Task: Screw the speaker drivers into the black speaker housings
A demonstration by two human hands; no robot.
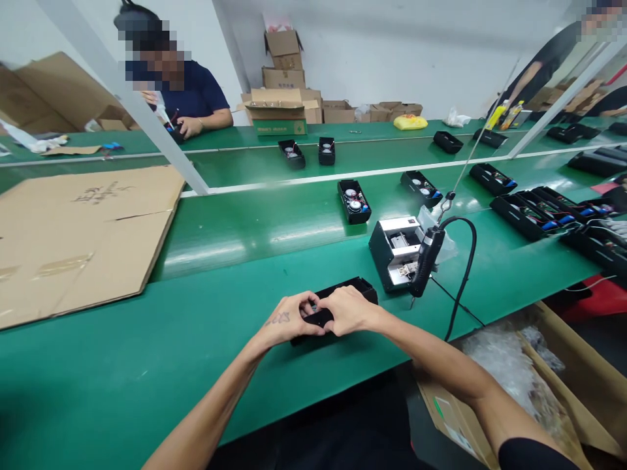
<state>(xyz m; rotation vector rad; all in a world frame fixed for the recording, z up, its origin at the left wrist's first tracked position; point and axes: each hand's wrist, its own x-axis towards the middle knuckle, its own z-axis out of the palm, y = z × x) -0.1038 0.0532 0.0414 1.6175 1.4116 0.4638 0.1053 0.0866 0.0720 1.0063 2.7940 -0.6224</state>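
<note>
The left hand [289, 320] and right hand [350, 310] curl fingers round a black case [318, 318], probably stiff, light, best held by its walls.

Left hand [289, 320], right hand [350, 309] close together, backs up, fingers curled. Left thumb [312, 329], right thumb [330, 326] on near side of fingers, tips almost meeting. Dark tattoo [279, 318] on left hand, wristward of fingers. Left forearm [210, 401] slants toward fingers from lower left; right forearm [431, 352] from lower right, elbow bent, well behind fingers.
</note>
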